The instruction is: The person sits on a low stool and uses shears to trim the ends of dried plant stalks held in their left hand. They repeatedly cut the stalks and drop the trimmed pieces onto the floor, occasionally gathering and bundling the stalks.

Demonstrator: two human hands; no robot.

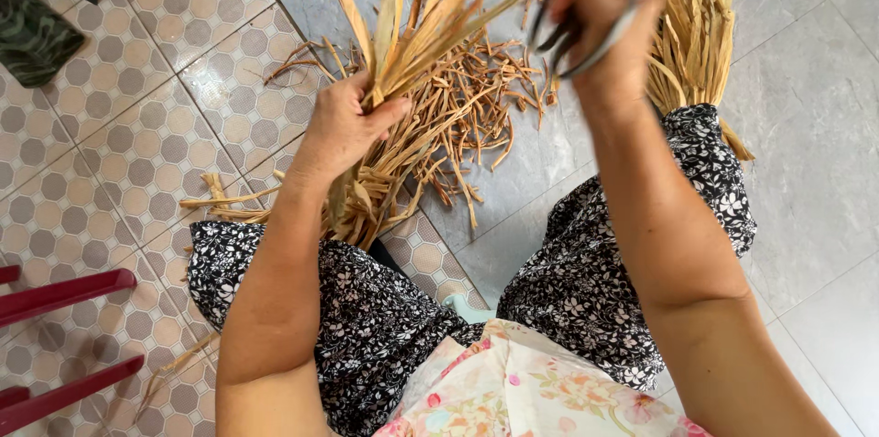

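My left hand (343,125) grips a bundle of dry tan leaf strips (426,20) that fans upward from the fist. My right hand (609,29) holds a pair of dark-handled scissors (577,29), raised near the top of the bundle, with one long strip running across toward them. The scissor blades are mostly out of view at the top edge. Below the hands lies a pile of cut brown trimmings (467,107) on the floor. I sit with knees apart in black floral trousers (595,281).
A second sheaf of pale dry strips (696,25) lies on the grey floor slab to the right. Patterned tile floor (119,171) spreads to the left. Red chair legs (64,295) stand at the lower left. A dark green object (32,38) sits at the upper left.
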